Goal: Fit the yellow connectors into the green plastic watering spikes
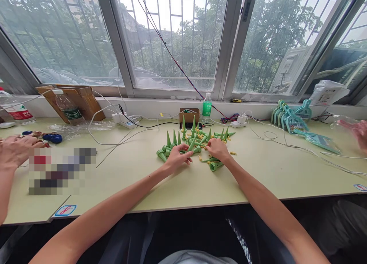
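Fingers of the left hand [176,157], at the centre of the frame, are closed on one green cone [191,144]. Fingers of the right hand [218,149], a little to the right, bend down into the pile [197,149]; their tips are hidden, so I cannot tell if they hold something. At the left edge of the frame is a co-worker's hand [18,151], then a blurred patch [61,171], then a wide stretch of pale table [97,185]. The pile, with yellow pieces [233,153] in it, lies at the centre, apart from the front edge [186,207] but near a box [189,113] and a bottle [207,108]. Further right, a cable [301,147] crosses the table, and teal paddles [289,116] stand behind it.
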{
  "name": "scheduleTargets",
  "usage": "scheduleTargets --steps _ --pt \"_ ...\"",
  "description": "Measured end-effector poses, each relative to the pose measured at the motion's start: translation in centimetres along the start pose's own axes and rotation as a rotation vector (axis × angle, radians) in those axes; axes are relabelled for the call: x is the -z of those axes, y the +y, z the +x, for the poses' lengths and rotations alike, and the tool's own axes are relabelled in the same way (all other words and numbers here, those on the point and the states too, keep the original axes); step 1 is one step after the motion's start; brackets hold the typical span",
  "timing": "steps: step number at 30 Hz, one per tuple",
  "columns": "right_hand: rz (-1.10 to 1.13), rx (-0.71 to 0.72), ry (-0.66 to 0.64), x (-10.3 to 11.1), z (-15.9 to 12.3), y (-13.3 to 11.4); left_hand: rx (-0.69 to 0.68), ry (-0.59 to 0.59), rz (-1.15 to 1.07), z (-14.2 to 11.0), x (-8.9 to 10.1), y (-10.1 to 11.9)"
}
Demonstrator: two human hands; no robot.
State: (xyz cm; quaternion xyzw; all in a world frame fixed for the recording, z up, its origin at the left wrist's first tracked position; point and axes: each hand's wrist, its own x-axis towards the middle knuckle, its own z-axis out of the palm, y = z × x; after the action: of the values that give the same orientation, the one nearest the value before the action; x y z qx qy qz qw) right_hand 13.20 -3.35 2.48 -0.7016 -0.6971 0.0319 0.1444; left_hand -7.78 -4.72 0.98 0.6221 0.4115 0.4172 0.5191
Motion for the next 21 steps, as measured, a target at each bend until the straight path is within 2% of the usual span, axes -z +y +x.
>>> scheduleTargets --steps 10,21 --pt "-0.006 0.011 -0.024 -0.08 0.04 -0.01 -0.008 0.036 0.100 -0.31 -0.06 0.54" --pt "0.023 0.014 -0.025 -0.28 0.26 0.40 -0.004 0.035 0.076 -0.46 -0.17 0.66"
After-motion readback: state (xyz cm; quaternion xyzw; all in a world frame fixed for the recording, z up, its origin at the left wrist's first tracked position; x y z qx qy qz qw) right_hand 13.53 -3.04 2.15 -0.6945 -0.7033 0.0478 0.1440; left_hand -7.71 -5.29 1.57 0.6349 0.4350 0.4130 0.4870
